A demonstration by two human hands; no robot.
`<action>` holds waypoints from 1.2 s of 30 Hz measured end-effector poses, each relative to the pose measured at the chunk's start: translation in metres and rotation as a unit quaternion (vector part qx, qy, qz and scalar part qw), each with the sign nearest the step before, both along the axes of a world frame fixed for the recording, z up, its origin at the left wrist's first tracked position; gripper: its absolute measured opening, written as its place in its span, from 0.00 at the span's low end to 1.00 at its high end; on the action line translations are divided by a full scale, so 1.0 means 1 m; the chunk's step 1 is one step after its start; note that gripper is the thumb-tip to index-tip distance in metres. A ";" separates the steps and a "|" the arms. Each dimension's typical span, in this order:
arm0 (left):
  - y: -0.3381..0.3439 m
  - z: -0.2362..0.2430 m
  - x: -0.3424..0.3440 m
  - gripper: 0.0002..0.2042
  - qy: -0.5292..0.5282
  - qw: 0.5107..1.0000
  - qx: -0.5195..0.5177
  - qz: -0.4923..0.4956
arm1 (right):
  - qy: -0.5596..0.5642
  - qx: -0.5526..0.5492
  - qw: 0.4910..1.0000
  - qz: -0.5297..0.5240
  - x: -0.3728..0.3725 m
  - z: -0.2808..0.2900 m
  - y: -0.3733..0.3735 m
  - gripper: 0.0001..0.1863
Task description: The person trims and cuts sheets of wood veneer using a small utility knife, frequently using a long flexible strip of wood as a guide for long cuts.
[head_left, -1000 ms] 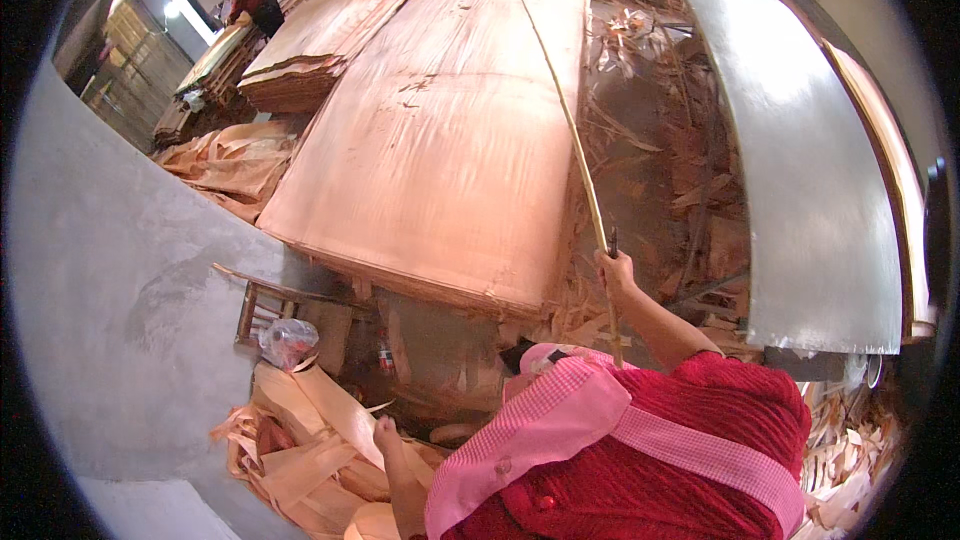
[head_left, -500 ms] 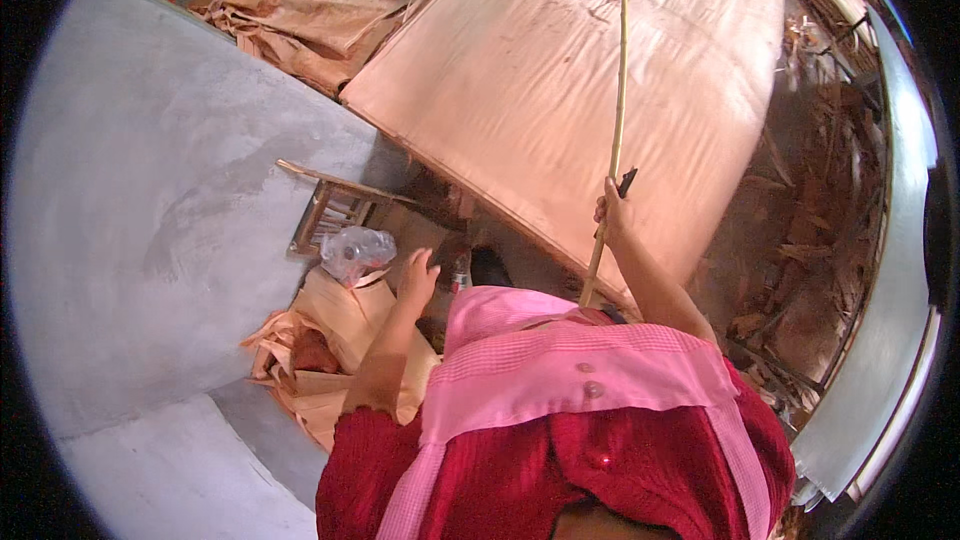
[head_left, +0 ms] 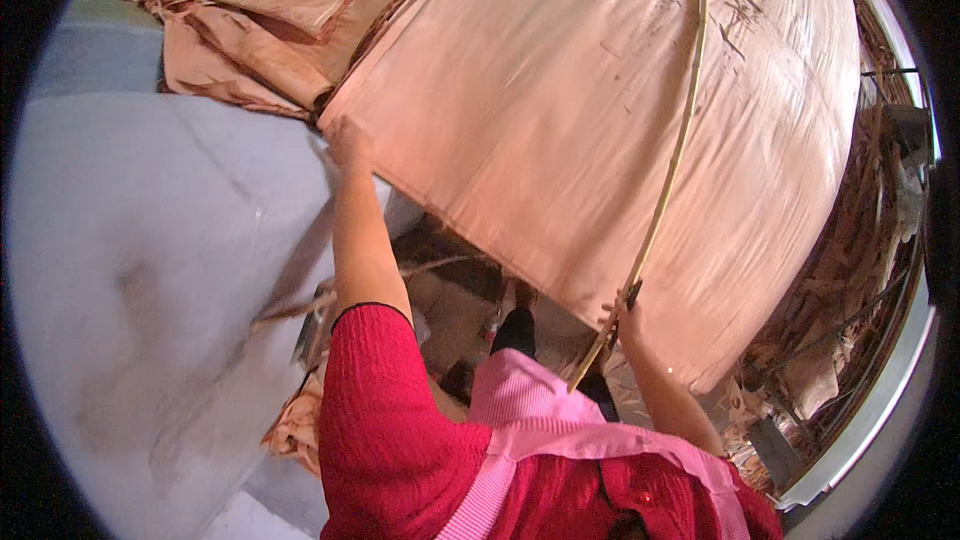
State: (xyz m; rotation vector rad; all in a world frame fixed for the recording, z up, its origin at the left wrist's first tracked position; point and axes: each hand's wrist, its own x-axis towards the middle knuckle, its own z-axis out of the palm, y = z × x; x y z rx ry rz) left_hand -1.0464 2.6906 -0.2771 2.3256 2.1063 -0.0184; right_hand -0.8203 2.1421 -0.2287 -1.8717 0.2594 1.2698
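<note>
A broad stack of thin, pinkish-tan wood veneer sheets (head_left: 560, 130) lies in front of me, its top sheet slightly rippled. My left hand (head_left: 350, 143) reaches to the near left corner of the top sheet and touches it there. Its fingers are blurred, so their grip is unclear. My right hand (head_left: 626, 318) is closed round the lower part of a long thin wooden stick (head_left: 672, 175) above the stack's near edge. The stick slants up across the veneer to the far side. A small black object (head_left: 633, 292) shows at that same hand; its kind is unclear.
Crumpled veneer pieces (head_left: 250, 15) are heaped at the far left, beside a grey wall (head_left: 150, 240). Veneer scraps (head_left: 820, 360) and dark metal bars lie along the right. A wooden chair (head_left: 315, 315) stands low at the left, partly behind my arm, near more loose veneer (head_left: 297, 425).
My left hand has gone from beside my body up and forward to the stack's near left corner. My right hand still holds the stick. The view has shifted closer over the stack.
</note>
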 end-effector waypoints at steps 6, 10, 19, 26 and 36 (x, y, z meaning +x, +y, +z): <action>0.040 0.041 0.039 0.14 0.068 0.983 -0.095 0.144 | 0.078 -0.073 0.991 0.076 -0.001 -0.008 0.008 0.31; 0.046 0.018 -0.004 0.08 0.089 0.990 0.045 0.104 | 0.041 -0.059 0.997 -0.004 0.006 0.001 -0.003 0.27; -0.181 0.148 0.112 0.03 -0.269 0.916 0.186 -0.233 | 0.042 0.201 0.977 0.052 0.058 0.100 0.185 0.30; -0.359 0.218 0.176 0.11 -0.325 0.784 0.030 -0.528 | -0.224 0.172 0.946 0.159 0.102 0.103 0.159 0.05; -0.548 -0.035 0.059 0.27 -0.190 0.879 -0.438 -0.022 | -0.298 0.081 0.951 -0.006 0.208 0.103 -0.072 0.10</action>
